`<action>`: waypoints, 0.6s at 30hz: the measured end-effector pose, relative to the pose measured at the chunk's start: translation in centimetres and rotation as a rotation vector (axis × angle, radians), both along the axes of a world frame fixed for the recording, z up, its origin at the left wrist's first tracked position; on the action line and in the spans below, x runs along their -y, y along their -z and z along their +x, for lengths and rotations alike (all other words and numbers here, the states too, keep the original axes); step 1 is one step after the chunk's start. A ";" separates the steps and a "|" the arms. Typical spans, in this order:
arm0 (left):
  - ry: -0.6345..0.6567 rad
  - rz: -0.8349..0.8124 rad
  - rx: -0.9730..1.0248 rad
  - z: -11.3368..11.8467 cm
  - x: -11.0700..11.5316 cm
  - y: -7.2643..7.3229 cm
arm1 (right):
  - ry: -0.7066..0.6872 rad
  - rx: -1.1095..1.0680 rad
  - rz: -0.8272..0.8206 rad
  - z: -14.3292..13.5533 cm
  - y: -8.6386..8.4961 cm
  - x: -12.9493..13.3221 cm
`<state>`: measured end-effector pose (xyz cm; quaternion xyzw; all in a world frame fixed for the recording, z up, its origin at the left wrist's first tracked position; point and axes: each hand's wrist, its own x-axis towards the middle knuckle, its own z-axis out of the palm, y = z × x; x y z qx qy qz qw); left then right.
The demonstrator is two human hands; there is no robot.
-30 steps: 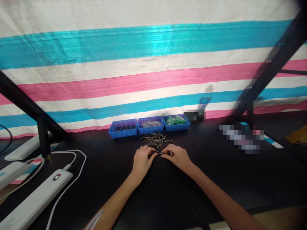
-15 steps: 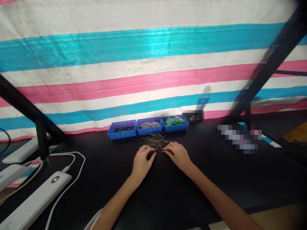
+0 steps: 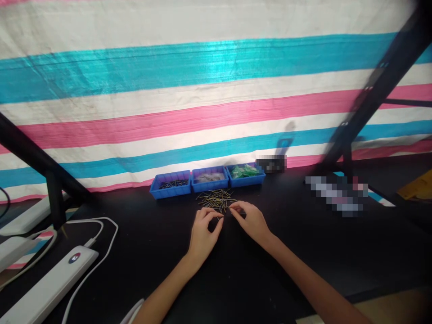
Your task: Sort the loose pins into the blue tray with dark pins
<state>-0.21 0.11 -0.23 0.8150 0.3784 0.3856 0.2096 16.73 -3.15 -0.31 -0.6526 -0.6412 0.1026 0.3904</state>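
A loose pile of thin brass-coloured pins (image 3: 218,198) lies on the black table (image 3: 236,279). At the pile's near left edge is my left hand (image 3: 205,229), its thumb and forefinger tips brought together; what they pinch, if anything, is too small to name. My right hand (image 3: 250,219) is at the near right edge, its thumb and fingertips close together on something too small to make out. Behind the pile stand three blue bins: the left bin (image 3: 171,191) has dark thin pieces, the middle bin (image 3: 210,184) clear bags, the right bin (image 3: 247,181) green packets.
White power strips (image 3: 50,285) with white cables (image 3: 113,236) lie at the left. Black slanted frame bars (image 3: 367,99) rise on both sides. A blurred dark object (image 3: 272,164) stands beside the right bin, and a pixelated item (image 3: 334,193) lies farther right.
My left hand has shifted slightly right, and its thumb and forefinger tips have come together. My right hand's fingertips have moved slightly up towards the pile.
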 end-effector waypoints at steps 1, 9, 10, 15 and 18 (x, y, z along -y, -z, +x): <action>0.001 -0.005 -0.003 0.0 0.0 0.0 | -0.002 -0.021 0.009 -0.1 -0.1 0.0; 0.019 -0.012 -0.032 0.0 0.0 0.3 | -0.003 -0.135 0.049 -0.5 -0.5 0.2; 0.021 -0.010 -0.037 0.0 -0.1 0.3 | -0.015 -0.160 0.036 -0.5 -0.5 0.2; 0.034 -0.003 -0.062 0.0 -0.1 0.6 | -0.081 -0.208 0.012 -0.8 -0.5 0.2; 0.045 -0.006 -0.061 0.0 -0.2 0.7 | -0.121 -0.197 0.031 -0.9 -0.5 0.3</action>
